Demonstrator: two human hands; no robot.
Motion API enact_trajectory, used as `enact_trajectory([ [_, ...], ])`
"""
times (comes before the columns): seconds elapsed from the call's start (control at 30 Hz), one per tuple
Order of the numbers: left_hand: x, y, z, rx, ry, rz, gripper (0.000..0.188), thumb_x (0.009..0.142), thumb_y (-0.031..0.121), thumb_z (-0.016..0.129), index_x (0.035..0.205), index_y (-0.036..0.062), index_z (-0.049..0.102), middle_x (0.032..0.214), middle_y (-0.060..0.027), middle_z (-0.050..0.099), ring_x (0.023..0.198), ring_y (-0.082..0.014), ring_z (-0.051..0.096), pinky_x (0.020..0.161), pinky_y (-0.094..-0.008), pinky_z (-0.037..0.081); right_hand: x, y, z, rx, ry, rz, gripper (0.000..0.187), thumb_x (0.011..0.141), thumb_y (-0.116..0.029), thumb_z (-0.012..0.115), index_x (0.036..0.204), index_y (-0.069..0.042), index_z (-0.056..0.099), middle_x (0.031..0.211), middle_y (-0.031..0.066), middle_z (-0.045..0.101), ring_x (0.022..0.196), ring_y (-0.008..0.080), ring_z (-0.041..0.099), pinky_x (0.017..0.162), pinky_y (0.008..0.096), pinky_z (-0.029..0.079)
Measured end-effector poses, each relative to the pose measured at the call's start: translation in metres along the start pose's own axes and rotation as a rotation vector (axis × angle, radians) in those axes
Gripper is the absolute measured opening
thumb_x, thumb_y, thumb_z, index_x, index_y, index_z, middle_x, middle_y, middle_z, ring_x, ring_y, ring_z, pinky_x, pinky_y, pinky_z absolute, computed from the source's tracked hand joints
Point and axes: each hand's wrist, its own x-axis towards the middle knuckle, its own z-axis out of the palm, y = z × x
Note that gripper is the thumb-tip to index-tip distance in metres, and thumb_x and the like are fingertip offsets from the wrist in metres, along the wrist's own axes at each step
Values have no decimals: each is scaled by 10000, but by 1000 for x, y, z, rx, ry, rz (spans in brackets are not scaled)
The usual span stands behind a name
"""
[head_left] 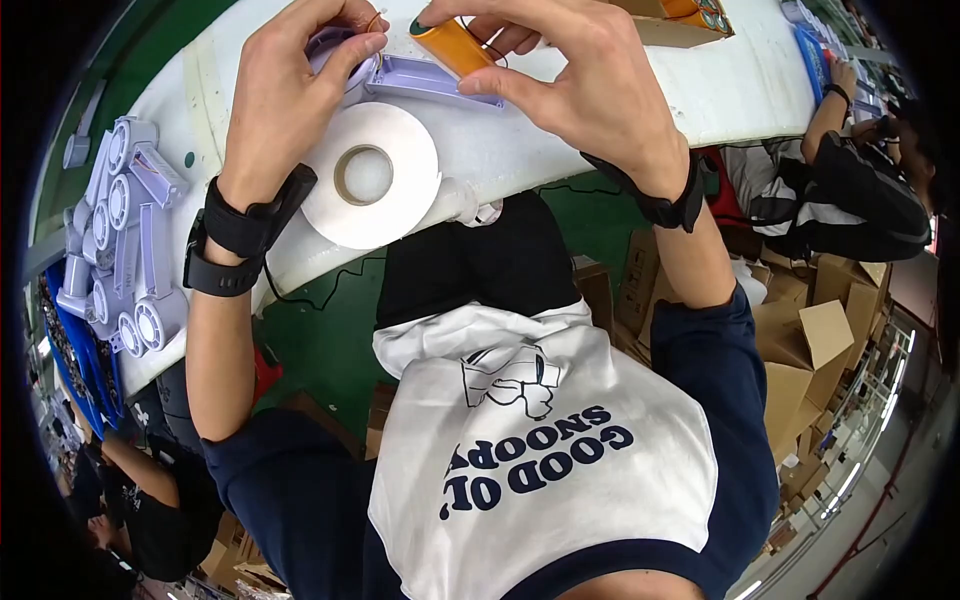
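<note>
My right hand (585, 75) grips an orange cylindrical battery (452, 46) between thumb and fingers, tilted above the table. Dark thin wires run beside the battery. My left hand (290, 75) has its fingertips pinched around a thin reddish wire (377, 20), over the round end of a pale purple plastic casing. The casing's long, open trough (435, 84) lies on the table under the battery. Part of the round end is hidden behind my left hand. Close to my left wrist, a large roll of white tape (415, 150) lies flat.
Several purple casings (120, 215) are piled on the white table (720, 95) at the left. A cardboard box (670, 28) with orange batteries stands at the far right. Cardboard boxes (800, 350) crowd the floor at the right. Other people (860, 185) sit at both sides.
</note>
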Motion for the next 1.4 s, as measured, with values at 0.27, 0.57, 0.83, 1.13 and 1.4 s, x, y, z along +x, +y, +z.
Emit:
enact_trajectory([
  [0.27,11,50,3,-109,70,-120,97,821,-39,651,821,-31,554,811,-88,586,746,-150,571,699,-261,467,2,-5,2,-148,-118,53,468,759,-27,757,1198,-115,616,895,140,671,799,312,659,721,377,513],
  [0.57,9,50,2,-66,44,-71,106,801,-51,655,812,-37,551,791,-89,570,718,-140,543,677,-258,454,5,-12,11,-424,-264,112,362,807,-90,729,1155,-113,633,843,121,596,754,314,604,682,399,479],
  [0.83,8,28,7,8,38,-57,101,801,-61,647,807,-44,548,789,-101,565,707,-153,543,668,-261,455,10,1,21,-241,-163,56,235,840,-129,717,1065,-85,664,862,125,592,765,316,600,678,386,475],
  [1.13,10,37,5,10,18,17,121,779,-79,640,808,-52,526,772,-128,554,692,-182,548,654,-278,462,13,-2,16,-226,-120,-105,186,813,-121,752,975,-61,684,839,114,615,744,302,618,649,356,481],
  [1.4,9,55,3,40,40,-18,125,766,-89,631,810,-56,519,765,-137,553,683,-198,548,643,-287,456,12,16,24,-123,13,-217,163,796,-104,767,925,-41,690,789,99,607,686,285,609,624,334,479],
])
